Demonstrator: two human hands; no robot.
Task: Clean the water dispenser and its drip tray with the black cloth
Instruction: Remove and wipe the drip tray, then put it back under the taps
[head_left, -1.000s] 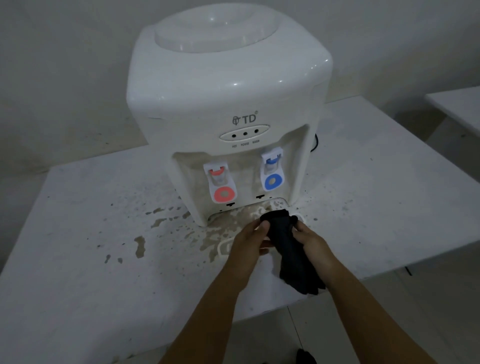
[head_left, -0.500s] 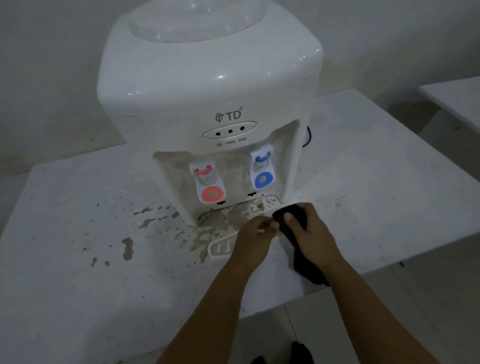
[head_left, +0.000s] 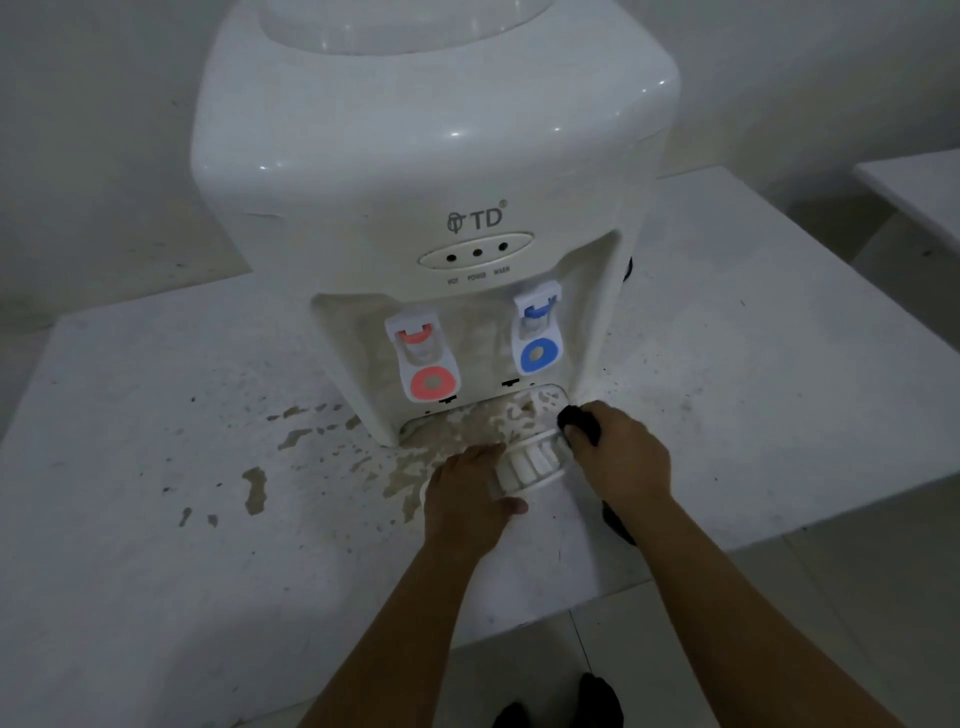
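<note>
- One view only, head camera, looking down at a white table (head_left: 156, 545) with the water dispenser (head_left: 436, 197) standing at its back half.
- Dispenser: white body, "TD" logo, three indicator dots, red tap (head_left: 426, 366) on the left of the recess, blue tap (head_left: 537, 338) on the right.
- Drip tray (head_left: 530, 467) sits at the dispenser's foot, slotted white grille visible between the two hands; brown grime on the tray recess behind it.
- Left hand (head_left: 467, 499) grasps the tray's left end: fingers over the top, thumb along the front edge.
- Right hand (head_left: 618, 457) is clenched around the black cloth (head_left: 579, 421), bunched cloth sticking out at the fingertips, touching the tray's right end near the dispenser's front corner. A tail of cloth hangs below the wrist, over the table edge.
- Brown splatter stains (head_left: 254, 488) spread on the table left of the tray and in front of the dispenser.
- Second white table (head_left: 914, 192) at the right edge, well apart.
- Tiled floor below the table edge; dark shapes at the bottom, can't tell what.
</note>
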